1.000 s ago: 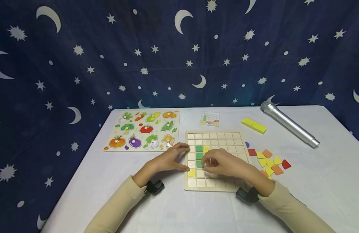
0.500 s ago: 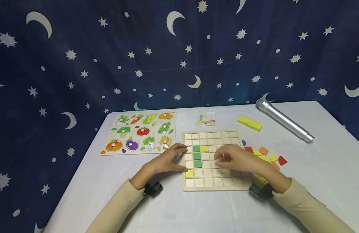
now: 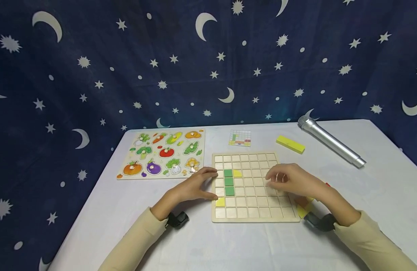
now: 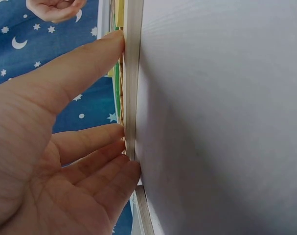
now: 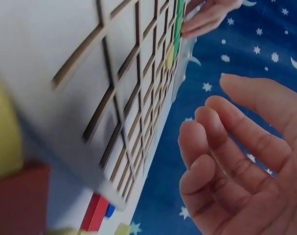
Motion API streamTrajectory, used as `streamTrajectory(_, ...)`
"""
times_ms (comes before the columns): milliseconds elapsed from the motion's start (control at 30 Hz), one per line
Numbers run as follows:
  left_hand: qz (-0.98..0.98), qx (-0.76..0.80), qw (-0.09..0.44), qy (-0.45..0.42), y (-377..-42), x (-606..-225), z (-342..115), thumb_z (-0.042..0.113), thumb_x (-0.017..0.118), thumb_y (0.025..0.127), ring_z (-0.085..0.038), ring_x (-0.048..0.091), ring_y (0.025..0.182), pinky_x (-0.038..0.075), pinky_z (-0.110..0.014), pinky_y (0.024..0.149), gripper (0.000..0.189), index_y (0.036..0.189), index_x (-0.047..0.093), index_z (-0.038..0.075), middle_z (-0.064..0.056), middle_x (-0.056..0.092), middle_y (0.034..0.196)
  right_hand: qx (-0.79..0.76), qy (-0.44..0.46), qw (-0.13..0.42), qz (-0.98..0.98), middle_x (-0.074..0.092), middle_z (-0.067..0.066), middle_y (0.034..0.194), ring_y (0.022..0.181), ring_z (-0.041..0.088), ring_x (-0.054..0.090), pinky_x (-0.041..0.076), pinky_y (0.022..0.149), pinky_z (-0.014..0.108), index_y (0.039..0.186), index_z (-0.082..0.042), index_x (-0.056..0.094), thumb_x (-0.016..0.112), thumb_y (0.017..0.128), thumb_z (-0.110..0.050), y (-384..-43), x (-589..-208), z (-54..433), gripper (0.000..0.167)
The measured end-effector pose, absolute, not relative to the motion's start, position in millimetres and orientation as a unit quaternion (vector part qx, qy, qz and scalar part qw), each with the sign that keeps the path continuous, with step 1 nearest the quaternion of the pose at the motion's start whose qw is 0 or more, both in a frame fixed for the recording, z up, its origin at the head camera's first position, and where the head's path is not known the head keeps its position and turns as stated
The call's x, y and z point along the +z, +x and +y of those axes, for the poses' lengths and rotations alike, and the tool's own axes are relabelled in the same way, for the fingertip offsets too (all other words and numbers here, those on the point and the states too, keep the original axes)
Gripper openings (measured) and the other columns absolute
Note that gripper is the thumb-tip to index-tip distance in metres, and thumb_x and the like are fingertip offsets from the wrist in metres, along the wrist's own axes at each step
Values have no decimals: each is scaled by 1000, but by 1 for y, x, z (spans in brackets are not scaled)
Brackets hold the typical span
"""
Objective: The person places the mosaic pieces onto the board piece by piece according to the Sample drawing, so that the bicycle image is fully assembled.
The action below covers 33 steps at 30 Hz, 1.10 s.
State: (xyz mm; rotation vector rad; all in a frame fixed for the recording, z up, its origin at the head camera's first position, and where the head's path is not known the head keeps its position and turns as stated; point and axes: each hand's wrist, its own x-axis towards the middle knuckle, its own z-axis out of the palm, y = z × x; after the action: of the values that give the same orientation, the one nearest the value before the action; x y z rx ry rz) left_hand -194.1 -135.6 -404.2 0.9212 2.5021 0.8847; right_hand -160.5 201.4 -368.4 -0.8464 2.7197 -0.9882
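Note:
A wooden grid board (image 3: 252, 213) lies on the white table, holding a column of three green square tiles (image 3: 229, 181). One yellow tile (image 3: 237, 173) sits beside the top green one; another yellow tile (image 3: 220, 202) lies near the lower left corner. My left hand (image 3: 195, 187) rests along the board's left edge, thumb and fingertips touching the rim (image 4: 132, 83). Over the board's right side hovers my right hand (image 3: 296, 181), its fingers loosely bent with nothing between them, as the right wrist view shows. Loose tiles (image 3: 301, 210) beyond the board are partly hidden under that arm.
A vegetable puzzle board (image 3: 154, 158) lies at the back left. Behind the grid board is a small pattern card (image 3: 240, 138). A yellow bar (image 3: 290, 144) and a silver microphone (image 3: 332, 142) lie at the back right, before a starry blue curtain (image 3: 181, 56).
My right hand has moved right, from the green tiles to the board's right side, uncovering the grid and covering most of the loose tiles. The left hand stays on the edge; the view shifted slightly.

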Motion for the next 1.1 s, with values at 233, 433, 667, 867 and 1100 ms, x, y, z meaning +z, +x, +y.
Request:
streamTrajectory(233,878,314,166,321,-194,-403,-135,26,82,80,-29,36,139,30,-46,114,72,139,50,-2,-12,40,148,-322,-234,66,915,56,-9,74,68,7,51,47,61,23,94,-12,71,75,86,-14,-157,-371,221,9)
streamTrajectory(433,880,306,163,325,-195,-404,-135,26,82,81,-29,36,139,30,-45,114,72,139,50,-1,-13,40,148,-315,-201,74,925,57,-6,77,67,8,50,45,55,23,97,-10,71,74,87,-18,-153,-378,239,13)
streamTrajectory(667,878,302,160,335,-196,-404,-135,25,82,80,-29,37,138,30,-45,115,72,139,50,-2,-13,41,147,-299,-177,80,934,59,-5,78,67,7,49,44,53,22,97,-7,71,76,83,-14,-150,-387,257,16)
streamTrajectory(867,878,304,159,334,-196,-405,-136,26,82,80,-29,37,138,30,-45,115,72,138,51,-2,-13,41,147,-296,-160,71,939,59,-4,78,64,8,48,43,47,23,98,-6,71,75,84,-12,-152,-389,266,16)
streamTrajectory(1100,878,305,159,333,-196,-405,-137,26,82,80,-28,37,138,30,-45,114,72,139,50,-1,-13,41,147,-277,-148,44,948,53,-5,71,59,7,43,37,49,22,95,-3,69,76,82,-10,-159,-393,268,17)
